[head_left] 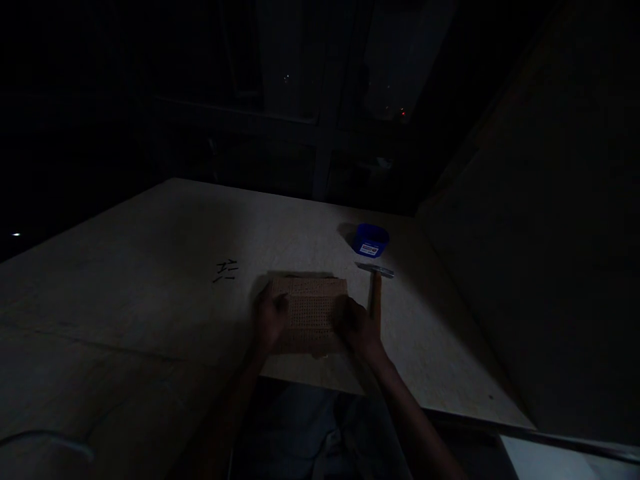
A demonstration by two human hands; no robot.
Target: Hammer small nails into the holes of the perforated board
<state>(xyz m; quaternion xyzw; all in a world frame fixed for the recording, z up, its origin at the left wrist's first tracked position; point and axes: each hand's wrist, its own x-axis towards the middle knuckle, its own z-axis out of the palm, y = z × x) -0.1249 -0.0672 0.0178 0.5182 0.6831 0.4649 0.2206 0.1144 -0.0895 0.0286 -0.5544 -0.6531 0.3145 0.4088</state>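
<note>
A flat brown rectangular piece with rows of small dark dots or holes, seemingly a cardboard piece (311,311), is on or just above the table near its front edge. Wrapped round its left edge is my left hand (269,319), thumb on top. The right edge is gripped by my right hand (359,325), closed, its fingertips partly lost in shadow. Just beyond that hand lies a hammer (377,287) with a wooden handle and a metal head; the handle's lower end is partly hidden by my right hand.
Several dark nails (226,269) are scattered on the pale tabletop (150,280) to the left. A blue plastic tub (371,241) with a white label stands behind the hammer. Along the right side rises a dark panel (540,233). The scene is very dim.
</note>
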